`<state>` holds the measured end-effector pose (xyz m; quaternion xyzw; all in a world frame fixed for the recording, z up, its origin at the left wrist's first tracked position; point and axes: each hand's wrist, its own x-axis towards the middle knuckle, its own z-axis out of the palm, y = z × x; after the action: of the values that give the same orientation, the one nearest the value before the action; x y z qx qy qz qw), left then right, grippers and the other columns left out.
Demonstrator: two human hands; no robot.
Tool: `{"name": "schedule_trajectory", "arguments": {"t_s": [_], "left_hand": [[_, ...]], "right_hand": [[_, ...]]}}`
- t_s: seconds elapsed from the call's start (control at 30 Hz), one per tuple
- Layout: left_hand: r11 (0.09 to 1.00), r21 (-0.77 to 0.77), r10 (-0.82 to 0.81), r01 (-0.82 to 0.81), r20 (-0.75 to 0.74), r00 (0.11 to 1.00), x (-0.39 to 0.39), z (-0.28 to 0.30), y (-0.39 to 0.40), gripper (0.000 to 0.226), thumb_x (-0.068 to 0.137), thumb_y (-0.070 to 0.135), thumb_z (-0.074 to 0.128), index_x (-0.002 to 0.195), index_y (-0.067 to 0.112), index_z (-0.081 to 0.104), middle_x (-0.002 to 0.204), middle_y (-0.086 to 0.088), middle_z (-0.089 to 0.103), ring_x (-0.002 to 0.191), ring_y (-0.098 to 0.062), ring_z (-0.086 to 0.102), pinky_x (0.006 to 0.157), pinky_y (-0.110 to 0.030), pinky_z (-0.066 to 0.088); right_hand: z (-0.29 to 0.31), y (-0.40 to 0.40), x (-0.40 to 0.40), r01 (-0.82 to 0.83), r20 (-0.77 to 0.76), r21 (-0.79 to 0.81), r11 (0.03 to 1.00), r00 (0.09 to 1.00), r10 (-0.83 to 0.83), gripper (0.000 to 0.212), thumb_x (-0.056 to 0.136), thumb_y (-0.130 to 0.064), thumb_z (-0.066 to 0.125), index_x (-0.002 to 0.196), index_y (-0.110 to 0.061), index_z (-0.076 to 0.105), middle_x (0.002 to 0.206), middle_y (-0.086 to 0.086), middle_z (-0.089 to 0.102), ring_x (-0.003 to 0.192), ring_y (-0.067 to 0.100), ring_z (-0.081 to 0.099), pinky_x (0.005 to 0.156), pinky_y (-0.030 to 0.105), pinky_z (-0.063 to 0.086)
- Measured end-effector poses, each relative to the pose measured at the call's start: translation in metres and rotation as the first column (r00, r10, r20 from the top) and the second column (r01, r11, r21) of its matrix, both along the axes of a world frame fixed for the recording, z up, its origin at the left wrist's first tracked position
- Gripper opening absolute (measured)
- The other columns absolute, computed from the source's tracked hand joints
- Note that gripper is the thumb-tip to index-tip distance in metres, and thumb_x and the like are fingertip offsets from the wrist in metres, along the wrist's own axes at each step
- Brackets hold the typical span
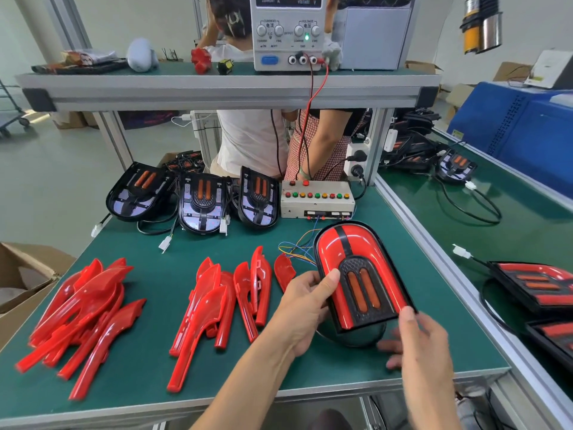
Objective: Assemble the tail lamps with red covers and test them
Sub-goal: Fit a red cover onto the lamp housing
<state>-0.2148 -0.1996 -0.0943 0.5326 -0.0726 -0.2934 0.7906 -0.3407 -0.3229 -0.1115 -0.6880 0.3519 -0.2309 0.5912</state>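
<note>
I hold a tail lamp (pixel 356 268) with red covers fitted, tilted up above the green mat. My left hand (pixel 302 308) grips its left edge, thumb on the red cover. My right hand (pixel 418 342) holds its lower right corner, thumb on the rim, fingers underneath. Three uncovered lamp bases (pixel 201 200) with black housings stand in a row at the back. Loose red covers lie in a left pile (pixel 83 311) and a middle group (pixel 223 302). A test box (pixel 316 198) with coloured buttons sits behind the lamp, thin coloured wires (pixel 297 249) running from it.
A power supply (pixel 286 32) stands on the upper shelf, red and black leads hanging down. Another person stands behind the bench. Finished lamps (pixel 536 287) lie on the right-hand table. A cardboard box (pixel 24 274) sits at the left edge.
</note>
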Motion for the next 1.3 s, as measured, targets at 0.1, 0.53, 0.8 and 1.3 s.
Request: {"name": "schedule_trajectory", "arguments": {"t_s": [0.1,0.53,0.8,1.3], "left_hand": [[1.000,-0.013,0.021,-0.021,-0.016,1.000,-0.001,0.002,-0.004,0.057,0.088,0.035,0.069,0.125,-0.007,0.057,0.117,-0.018,0.073,0.103,-0.027,0.070,0.104,-0.051,0.049],[0.999,0.024,0.046,-0.046,0.033,0.998,-0.005,-0.001,-0.001,0.041,0.093,0.022,0.068,0.121,-0.005,0.054,0.112,-0.021,0.074,0.104,-0.033,0.071,0.103,-0.052,0.051],[1.000,-0.029,-0.005,0.006,0.049,0.999,-0.003,-0.002,0.002,0.055,0.084,0.031,0.073,0.123,-0.002,0.056,0.115,-0.018,0.073,0.113,-0.038,0.068,0.103,-0.051,0.052],[0.989,-0.080,0.118,-0.125,-0.092,0.989,0.017,0.013,-0.007,0.061,0.087,0.058,0.059,0.119,0.007,0.072,0.118,-0.014,0.073,0.113,-0.026,0.070,0.101,-0.044,0.052]], "right_hand": [[0.002,0.017,0.006,-0.172,0.033,0.203,0.964,0.985,0.168,0.070,0.066,-0.070,0.061,0.105,-0.011,0.065,0.071,0.012,0.073,0.057,0.026,0.069,0.044,0.030,0.048],[-0.010,0.038,0.029,-0.184,0.137,0.327,0.927,0.980,0.146,0.064,0.059,-0.057,0.077,0.096,-0.005,0.072,0.075,0.018,0.076,0.065,0.031,0.076,0.052,0.023,0.057],[-0.012,0.036,0.030,-0.212,0.171,0.340,0.916,0.972,0.161,0.060,0.061,-0.051,0.079,0.097,-0.003,0.071,0.076,0.021,0.076,0.062,0.029,0.074,0.050,0.024,0.056],[-0.015,0.037,0.029,-0.294,0.158,0.214,0.932,0.952,0.263,0.035,0.082,-0.035,0.075,0.090,0.000,0.072,0.074,0.017,0.076,0.065,0.031,0.076,0.055,0.025,0.058]]}}
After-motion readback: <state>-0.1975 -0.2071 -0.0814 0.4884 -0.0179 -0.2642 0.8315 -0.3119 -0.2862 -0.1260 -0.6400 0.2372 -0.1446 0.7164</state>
